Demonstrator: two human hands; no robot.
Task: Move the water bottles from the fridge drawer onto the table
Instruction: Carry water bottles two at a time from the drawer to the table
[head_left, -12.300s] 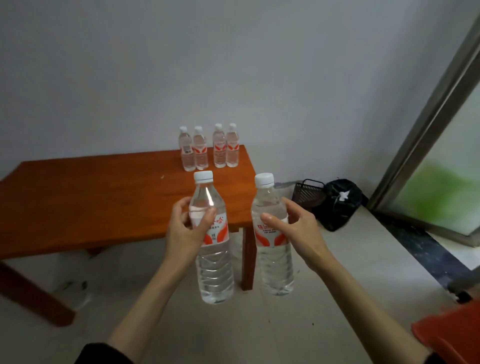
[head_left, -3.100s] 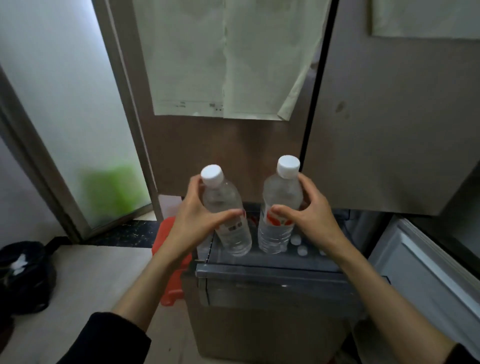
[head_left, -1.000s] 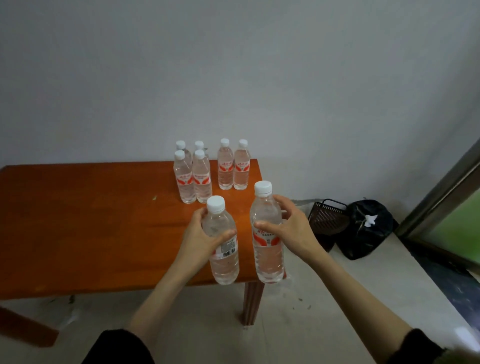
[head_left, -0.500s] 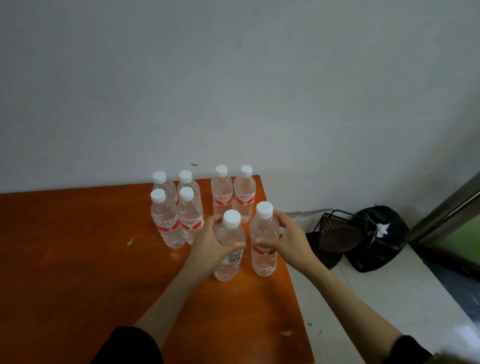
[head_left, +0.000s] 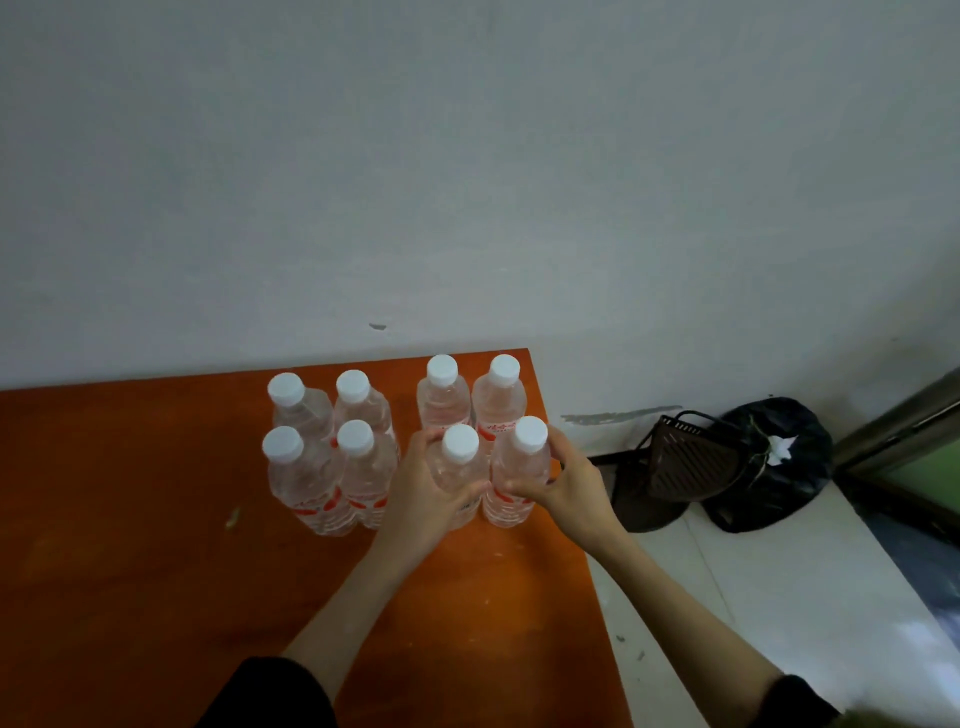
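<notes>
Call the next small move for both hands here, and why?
Probably let go and pull back. The left hand and right hand each grip a clear plastic white-capped water bottle that appears to stand upright on the orange wooden table, in front of six others.

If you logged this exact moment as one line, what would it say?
step: setting pair down | left hand: grips bottle | right hand: grips second bottle | table: six others standing

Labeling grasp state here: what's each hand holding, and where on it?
Left hand grips one water bottle around its body below the cap. Right hand grips the neighbouring bottle the same way. Both stand on the table.
</notes>
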